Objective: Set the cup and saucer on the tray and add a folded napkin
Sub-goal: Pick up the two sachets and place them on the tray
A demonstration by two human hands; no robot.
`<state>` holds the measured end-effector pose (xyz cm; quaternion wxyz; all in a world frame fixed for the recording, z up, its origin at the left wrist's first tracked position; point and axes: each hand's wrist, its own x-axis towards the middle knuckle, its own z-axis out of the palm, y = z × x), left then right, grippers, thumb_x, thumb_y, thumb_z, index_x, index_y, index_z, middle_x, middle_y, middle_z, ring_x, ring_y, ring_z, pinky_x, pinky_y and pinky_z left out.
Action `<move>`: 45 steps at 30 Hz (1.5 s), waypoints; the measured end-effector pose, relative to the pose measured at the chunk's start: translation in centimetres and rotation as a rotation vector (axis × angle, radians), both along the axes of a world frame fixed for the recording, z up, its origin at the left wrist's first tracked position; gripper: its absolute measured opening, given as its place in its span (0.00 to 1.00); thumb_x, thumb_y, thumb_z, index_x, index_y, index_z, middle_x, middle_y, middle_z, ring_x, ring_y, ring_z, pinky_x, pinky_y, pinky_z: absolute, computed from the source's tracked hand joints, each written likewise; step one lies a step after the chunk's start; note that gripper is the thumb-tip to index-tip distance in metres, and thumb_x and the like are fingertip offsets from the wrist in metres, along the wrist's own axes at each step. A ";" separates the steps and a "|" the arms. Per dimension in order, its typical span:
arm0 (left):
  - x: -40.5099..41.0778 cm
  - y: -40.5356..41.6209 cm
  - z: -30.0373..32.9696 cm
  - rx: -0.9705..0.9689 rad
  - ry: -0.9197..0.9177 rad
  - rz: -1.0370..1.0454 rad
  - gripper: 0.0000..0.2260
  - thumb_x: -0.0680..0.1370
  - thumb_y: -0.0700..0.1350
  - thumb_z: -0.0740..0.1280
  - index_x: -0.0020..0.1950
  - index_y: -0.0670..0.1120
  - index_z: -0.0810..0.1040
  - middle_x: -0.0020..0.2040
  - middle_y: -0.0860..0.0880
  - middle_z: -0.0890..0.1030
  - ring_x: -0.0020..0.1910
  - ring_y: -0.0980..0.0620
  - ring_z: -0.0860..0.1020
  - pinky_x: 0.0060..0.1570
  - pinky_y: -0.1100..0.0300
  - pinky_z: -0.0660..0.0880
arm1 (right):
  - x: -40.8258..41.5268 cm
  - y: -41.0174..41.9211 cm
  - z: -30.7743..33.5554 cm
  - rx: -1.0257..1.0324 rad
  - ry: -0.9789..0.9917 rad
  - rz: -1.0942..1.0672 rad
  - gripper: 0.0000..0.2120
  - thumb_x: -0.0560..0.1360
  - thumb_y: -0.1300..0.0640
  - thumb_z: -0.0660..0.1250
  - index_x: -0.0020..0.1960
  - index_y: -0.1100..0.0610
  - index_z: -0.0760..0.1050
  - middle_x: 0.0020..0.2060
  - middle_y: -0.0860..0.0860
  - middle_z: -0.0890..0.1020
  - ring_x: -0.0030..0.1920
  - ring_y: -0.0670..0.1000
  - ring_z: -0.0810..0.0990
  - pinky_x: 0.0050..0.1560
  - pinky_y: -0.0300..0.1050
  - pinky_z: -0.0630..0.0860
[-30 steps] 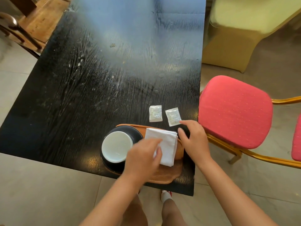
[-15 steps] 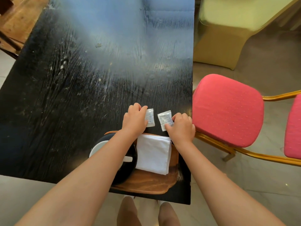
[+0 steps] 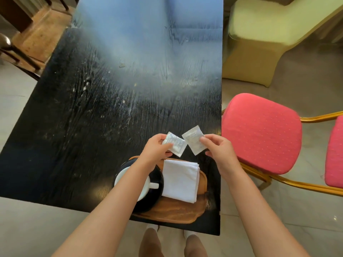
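Pinching one small white packet each: left hand (image 3: 157,148) holds left sachet (image 3: 175,146), right hand (image 3: 219,149) holds right sachet (image 3: 194,140), lifted above table (image 3: 92,127), probably extras for the tray (image 3: 174,210). Cup (image 3: 146,186) on black saucer (image 3: 156,193), folded napkin (image 3: 181,180) beside, all on tray.

A white ceramic cup (image 3: 130,182) is sitting upright on a round black saucer (image 3: 154,197), its handle pointing right, partly hidden by a forearm. The saucer is resting on the left part of an oval wooden tray (image 3: 172,212), which is lying at the near right corner of the dark table. A folded white cloth napkin (image 3: 180,180) is lying flat on the tray, just right of the saucer.
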<state>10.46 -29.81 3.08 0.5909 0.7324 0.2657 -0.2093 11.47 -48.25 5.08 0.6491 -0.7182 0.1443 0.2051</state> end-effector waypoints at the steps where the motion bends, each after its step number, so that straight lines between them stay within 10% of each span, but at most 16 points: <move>1: -0.7 -0.1 1.1 -0.062 0.003 0.017 0.12 0.76 0.37 0.64 0.59 0.43 0.74 0.56 0.44 0.79 0.53 0.49 0.80 0.49 0.58 0.80 | -0.3 -0.1 1.0 0.044 0.008 0.026 0.04 0.75 0.57 0.66 0.45 0.53 0.80 0.42 0.48 0.84 0.46 0.47 0.80 0.46 0.42 0.74; 9: -4.8 -1.2 8.6 -0.353 -0.025 0.166 0.11 0.80 0.45 0.59 0.56 0.40 0.74 0.51 0.45 0.79 0.50 0.48 0.79 0.47 0.56 0.80 | -1.9 1.7 6.6 -0.060 -0.100 0.272 0.06 0.74 0.60 0.67 0.39 0.54 0.79 0.41 0.51 0.83 0.46 0.50 0.82 0.40 0.40 0.79; 17: -8.4 -0.8 10.7 -0.103 -0.312 0.071 0.07 0.78 0.40 0.63 0.54 0.43 0.78 0.49 0.46 0.83 0.49 0.51 0.82 0.47 0.57 0.80 | -4.6 2.3 8.6 -0.102 -0.129 0.301 0.14 0.74 0.58 0.68 0.58 0.54 0.74 0.47 0.52 0.81 0.47 0.48 0.81 0.39 0.41 0.81; 23: -10.7 -1.4 9.1 -0.066 -0.262 0.065 0.07 0.78 0.42 0.63 0.51 0.48 0.80 0.48 0.48 0.83 0.49 0.52 0.82 0.44 0.62 0.80 | -7.4 2.1 7.4 -0.110 -0.008 0.294 0.04 0.73 0.59 0.68 0.48 0.56 0.79 0.45 0.50 0.82 0.46 0.47 0.82 0.35 0.36 0.79; 26: -10.9 -1.5 8.5 0.017 -0.055 0.161 0.10 0.79 0.46 0.61 0.52 0.44 0.80 0.48 0.45 0.83 0.46 0.52 0.82 0.41 0.61 0.80 | -8.8 2.3 6.6 -0.358 -0.264 0.271 0.01 0.73 0.60 0.68 0.44 0.55 0.77 0.41 0.48 0.80 0.43 0.45 0.79 0.33 0.34 0.76; 30: -10.4 -0.2 10.3 -0.339 0.337 0.240 0.24 0.77 0.59 0.60 0.47 0.38 0.80 0.40 0.43 0.85 0.39 0.48 0.84 0.37 0.60 0.79 | -9.7 2.2 6.7 -0.662 -0.882 0.362 0.01 0.72 0.61 0.68 0.41 0.58 0.78 0.38 0.51 0.81 0.39 0.47 0.78 0.33 0.31 0.71; 36: -10.1 0.6 10.7 -0.318 0.139 0.173 0.08 0.77 0.42 0.66 0.54 0.40 0.78 0.44 0.44 0.84 0.39 0.53 0.83 0.41 0.62 0.77 | -10.0 1.9 6.1 -0.781 -1.319 0.439 0.04 0.72 0.63 0.67 0.38 0.59 0.77 0.40 0.53 0.81 0.43 0.52 0.77 0.36 0.46 0.77; 41: -10.9 0.4 10.9 -0.155 -0.160 0.117 0.04 0.76 0.40 0.66 0.47 0.42 0.81 0.40 0.47 0.85 0.36 0.55 0.83 0.35 0.67 0.77 | -11.3 1.9 5.6 -0.312 -0.504 0.170 0.23 0.70 0.46 0.65 0.63 0.52 0.71 0.58 0.48 0.75 0.58 0.44 0.72 0.55 0.36 0.70; 45: -11.5 0.4 11.0 -0.143 -0.229 0.072 0.04 0.76 0.38 0.66 0.45 0.43 0.81 0.37 0.52 0.85 0.34 0.54 0.83 0.34 0.67 0.78 | -11.1 2.3 5.8 0.182 0.335 0.038 0.14 0.77 0.47 0.60 0.56 0.55 0.75 0.51 0.55 0.82 0.49 0.52 0.81 0.49 0.44 0.76</move>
